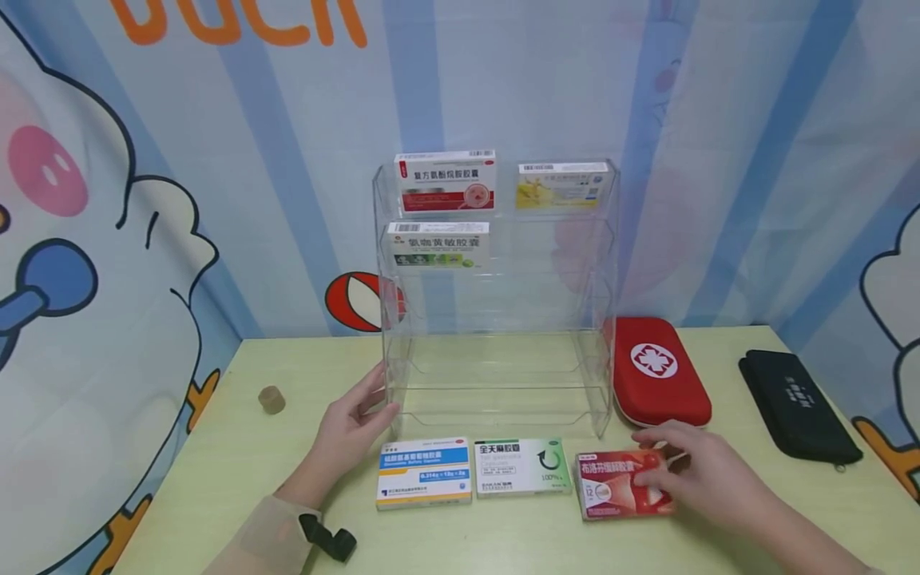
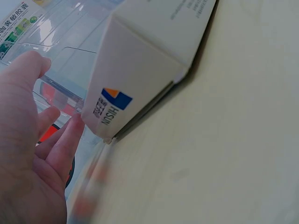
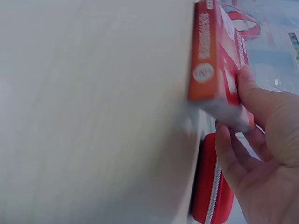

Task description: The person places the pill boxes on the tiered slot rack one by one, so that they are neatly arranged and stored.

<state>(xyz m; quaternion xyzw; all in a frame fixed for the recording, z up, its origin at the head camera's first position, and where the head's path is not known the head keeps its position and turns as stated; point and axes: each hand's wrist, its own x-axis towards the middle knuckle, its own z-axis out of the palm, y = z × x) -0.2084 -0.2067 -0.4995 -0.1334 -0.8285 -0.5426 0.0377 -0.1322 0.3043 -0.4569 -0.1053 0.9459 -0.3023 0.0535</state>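
Observation:
A clear tiered display rack (image 1: 496, 403) stands mid-table. My left hand (image 1: 354, 423) holds its lower left side, thumb toward the front; in the left wrist view, the rack's edge passes between thumb and fingers. My right hand (image 1: 707, 475) pinches a red medicine box (image 1: 611, 489) by its right end, thumb on the printed face, as the right wrist view also shows. Left of that box lie a white-and-green medicine box (image 1: 513, 471) and a blue-and-white medicine box (image 1: 424, 473), in a row before the rack.
On the rack's upper tiers stand a red-and-white box (image 1: 446, 184), a yellow-and-white box (image 1: 562, 188) and a green-and-white box (image 1: 438, 246). A red zip case (image 1: 657, 375) and a black pouch (image 1: 798, 407) lie at right. A small brown cylinder (image 1: 271, 399) sits at left.

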